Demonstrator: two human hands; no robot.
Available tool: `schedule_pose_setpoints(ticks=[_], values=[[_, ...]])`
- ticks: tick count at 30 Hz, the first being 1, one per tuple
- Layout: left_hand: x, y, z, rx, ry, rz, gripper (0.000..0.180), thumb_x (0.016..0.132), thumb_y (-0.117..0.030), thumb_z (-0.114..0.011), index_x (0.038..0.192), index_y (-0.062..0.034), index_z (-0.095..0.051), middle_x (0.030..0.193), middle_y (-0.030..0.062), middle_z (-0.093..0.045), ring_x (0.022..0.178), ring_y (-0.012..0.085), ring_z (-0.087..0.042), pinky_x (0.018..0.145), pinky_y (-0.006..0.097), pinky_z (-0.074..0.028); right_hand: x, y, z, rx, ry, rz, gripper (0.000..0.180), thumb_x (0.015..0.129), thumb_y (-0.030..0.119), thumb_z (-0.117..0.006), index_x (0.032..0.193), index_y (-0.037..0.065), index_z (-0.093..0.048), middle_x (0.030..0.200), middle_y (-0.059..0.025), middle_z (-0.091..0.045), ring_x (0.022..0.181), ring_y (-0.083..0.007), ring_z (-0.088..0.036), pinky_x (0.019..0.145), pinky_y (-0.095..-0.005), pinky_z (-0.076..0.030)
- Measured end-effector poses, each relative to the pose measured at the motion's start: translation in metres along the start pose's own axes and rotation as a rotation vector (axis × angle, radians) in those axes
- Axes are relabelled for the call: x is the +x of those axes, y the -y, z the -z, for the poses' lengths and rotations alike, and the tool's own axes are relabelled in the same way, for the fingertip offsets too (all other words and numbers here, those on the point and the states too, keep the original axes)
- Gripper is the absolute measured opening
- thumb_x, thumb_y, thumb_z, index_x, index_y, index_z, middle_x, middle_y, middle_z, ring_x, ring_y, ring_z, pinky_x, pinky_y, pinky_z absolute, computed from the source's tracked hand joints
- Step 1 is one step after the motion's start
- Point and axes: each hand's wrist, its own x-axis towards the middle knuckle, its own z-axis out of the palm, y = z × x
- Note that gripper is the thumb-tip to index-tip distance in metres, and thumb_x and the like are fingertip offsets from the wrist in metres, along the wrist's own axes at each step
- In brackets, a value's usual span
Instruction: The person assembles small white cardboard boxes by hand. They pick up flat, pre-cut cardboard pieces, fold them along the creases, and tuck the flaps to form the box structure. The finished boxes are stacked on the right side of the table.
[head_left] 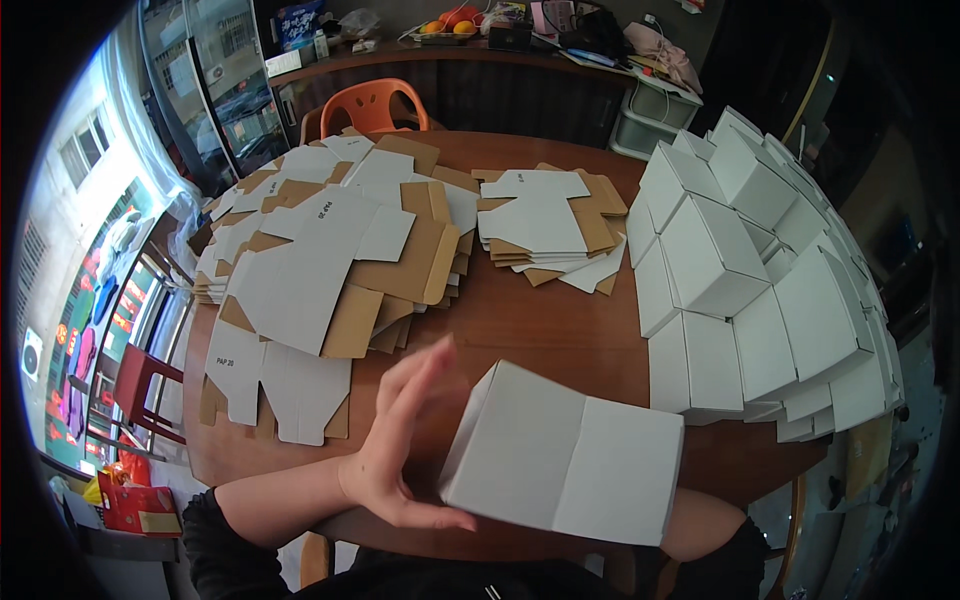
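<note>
A folded white cardboard box (560, 450) is held tilted above the near edge of the table, in front of my body. My right forearm (705, 522) runs in behind it; the box hides that hand's fingers, and the raised box rests on this hand. Just left of the box, my left hand (400, 450) is open, thumb apart and fingers raised and slightly blurred. Its thumb tip comes close to the box's lower left corner. Flat white-and-brown carton blanks (300, 260) lie in overlapping piles at the left, one blank (285, 385) nearest my left forearm.
A smaller stack of blanks (540, 220) lies at the table's far middle. Finished white boxes (710, 250) are piled high along the right side. Beyond the brown wooden table (490, 325) stand an orange chair (375, 105) and a cluttered counter (480, 55).
</note>
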Motion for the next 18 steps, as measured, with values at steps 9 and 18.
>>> schedule_pose_setpoints(ticks=[9,18], values=[[0.010,0.002,0.000,-0.115,0.335,0.106,0.149,0.057,-0.046,-0.096,0.159,-0.0006,0.001,0.156,0.0287,-0.024,0.141,0.0413,-0.034,0.113,0.048,-0.032,-0.003,0.000,-0.003,-0.001,-0.025,-0.001,0.038,0.095,0.021,-0.057,0.128,0.003,-0.056,0.128,-0.0183,-0.060,0.120,-0.0372,-0.056,0.107,-0.0482,-0.041],[0.009,0.000,-0.007,-0.104,0.367,0.034,0.138,0.060,-0.051,-0.094,0.156,0.0071,-0.015,0.149,0.0293,-0.035,0.135,0.0431,-0.046,0.108,0.049,-0.041,-0.006,0.001,-0.002,-0.004,-0.050,-0.021,0.039,0.094,0.020,-0.057,0.128,0.003,-0.055,0.129,-0.0186,-0.059,0.120,-0.0372,-0.056,0.106,-0.0479,-0.041]])
